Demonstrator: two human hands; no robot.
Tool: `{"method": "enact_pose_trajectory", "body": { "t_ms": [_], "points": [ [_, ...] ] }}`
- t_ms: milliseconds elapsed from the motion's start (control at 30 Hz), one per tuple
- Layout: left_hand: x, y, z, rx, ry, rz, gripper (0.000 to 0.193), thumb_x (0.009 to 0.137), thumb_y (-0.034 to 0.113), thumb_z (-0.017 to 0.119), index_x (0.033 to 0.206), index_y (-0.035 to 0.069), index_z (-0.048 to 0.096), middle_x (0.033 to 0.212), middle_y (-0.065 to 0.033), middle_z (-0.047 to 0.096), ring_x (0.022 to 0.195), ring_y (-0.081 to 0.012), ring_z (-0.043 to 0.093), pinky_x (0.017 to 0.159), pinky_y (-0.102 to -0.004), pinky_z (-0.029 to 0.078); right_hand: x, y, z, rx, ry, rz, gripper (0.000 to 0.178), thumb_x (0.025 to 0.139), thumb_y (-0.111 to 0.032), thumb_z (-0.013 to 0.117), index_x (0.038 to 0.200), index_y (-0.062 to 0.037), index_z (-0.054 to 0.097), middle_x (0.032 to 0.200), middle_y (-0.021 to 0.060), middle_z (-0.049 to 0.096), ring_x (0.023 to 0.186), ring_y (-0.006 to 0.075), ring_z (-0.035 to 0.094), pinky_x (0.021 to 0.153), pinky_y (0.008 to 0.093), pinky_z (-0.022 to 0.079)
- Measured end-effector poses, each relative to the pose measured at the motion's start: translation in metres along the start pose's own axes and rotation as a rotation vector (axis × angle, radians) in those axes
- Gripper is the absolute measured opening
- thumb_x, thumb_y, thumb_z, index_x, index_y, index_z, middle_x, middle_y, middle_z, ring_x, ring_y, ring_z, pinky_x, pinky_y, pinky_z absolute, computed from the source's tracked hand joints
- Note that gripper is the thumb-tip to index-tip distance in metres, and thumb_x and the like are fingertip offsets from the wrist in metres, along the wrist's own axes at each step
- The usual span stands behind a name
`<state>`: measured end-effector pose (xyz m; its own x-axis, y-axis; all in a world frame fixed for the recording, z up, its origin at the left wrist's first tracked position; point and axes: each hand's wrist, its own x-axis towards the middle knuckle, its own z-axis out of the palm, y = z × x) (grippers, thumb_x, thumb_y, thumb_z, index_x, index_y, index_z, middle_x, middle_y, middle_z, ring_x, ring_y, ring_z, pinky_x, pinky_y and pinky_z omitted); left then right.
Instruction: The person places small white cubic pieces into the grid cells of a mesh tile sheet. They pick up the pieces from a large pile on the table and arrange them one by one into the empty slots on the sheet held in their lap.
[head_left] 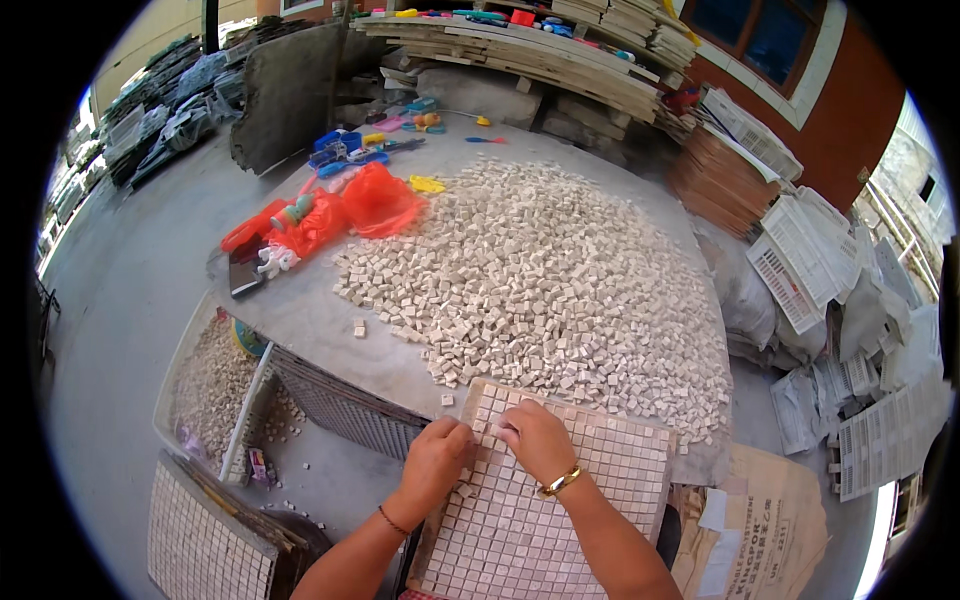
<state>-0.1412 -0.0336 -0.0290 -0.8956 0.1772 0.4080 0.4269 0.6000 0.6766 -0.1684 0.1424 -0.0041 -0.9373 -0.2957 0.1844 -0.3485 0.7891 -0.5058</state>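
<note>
A shallow tray (pixel 672 470) filled with rows of small square beige stone tiles leans against the near edge of the table. My left hand (pixel 436 458) is at its upper left side, fingers curled together; what they may hold is hidden. A few loose tiles (pixel 463 490) lie askew on the grid just below that hand. Over the tray's upper rows is my right hand (pixel 540 440), wearing a gold bracelet, with thumb and fingers pinched together. Whether a tile is between them cannot be made out. Beyond the tray spreads a large heap of loose tiles (pixel 540 280).
Red plastic bags (pixel 380 203), a phone (pixel 245 272) and toys sit on the table's (pixel 310 320) far left. A white bin (pixel 185 365) of tiles stands at left, above a stack of filled tile sheets (pixel 205 530). White crates (pixel 800 260) and flattened cardboard (pixel 770 520) are at right.
</note>
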Motion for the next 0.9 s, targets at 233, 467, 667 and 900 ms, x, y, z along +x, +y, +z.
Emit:
{"method": "enact_pose_trajectory", "body": {
  "t_ms": [233, 467, 667, 900],
  "points": [
    [0.0, 0.002, 0.0, 0.043, -0.001, 0.016, 0.01, 0.075, 0.002, 0.061, 0.084, 0.004, 0.058, 0.08, -0.0106, 0.057, 0.071, -0.0317, 0.057, 0.062, -0.0388, 0.047, -0.005, -0.006, 0.008, 0.08, 0.126, -0.038, 0.009, 0.076, -0.014, 0.067, 0.082, -0.0074, 0.064, 0.081, 0.0082, 0.059, 0.077, 0.0278, 0.058, 0.066, 0.0376, 0.048],
    [-0.032, 0.003, -0.024, -0.139, -0.06, -0.165, 0.017, 0.077, 0.002, 0.063, 0.094, 0.002, 0.061, 0.091, -0.0116, 0.06, 0.081, -0.0319, 0.06, 0.069, -0.0366, 0.05, -0.012, 0.015, -0.028, 0.123, 0.06, -0.006, 0.013, 0.076, -0.008, 0.067, 0.089, -0.0056, 0.067, 0.082, 0.009, 0.062, 0.073, 0.0257, 0.059, 0.065, 0.0337, 0.048],
    [-0.034, 0.024, -0.028, -0.144, -0.027, -0.095, 0.021, 0.077, 0.005, 0.065, 0.097, 0.002, 0.063, 0.09, -0.0109, 0.06, 0.081, -0.0302, 0.06, 0.071, -0.0366, 0.05, -0.02, 0.007, -0.017, 0.062, -0.007, -0.054, 0.013, 0.079, -0.013, 0.065, 0.091, -0.0084, 0.066, 0.085, 0.0071, 0.06, 0.082, 0.0273, 0.058, 0.071, 0.0376, 0.048],
    [-0.038, 0.018, -0.03, -0.049, -0.161, -0.036, 0.024, 0.074, 0.008, 0.067, 0.096, 0.002, 0.062, 0.089, -0.0108, 0.059, 0.085, -0.0296, 0.059, 0.074, -0.0368, 0.05, -0.013, 0.005, -0.015, 0.014, 0.009, -0.085, 0.012, 0.079, -0.016, 0.066, 0.088, -0.0082, 0.066, 0.081, 0.0067, 0.061, 0.078, 0.0262, 0.059, 0.069, 0.0356, 0.048]
  ]
}}
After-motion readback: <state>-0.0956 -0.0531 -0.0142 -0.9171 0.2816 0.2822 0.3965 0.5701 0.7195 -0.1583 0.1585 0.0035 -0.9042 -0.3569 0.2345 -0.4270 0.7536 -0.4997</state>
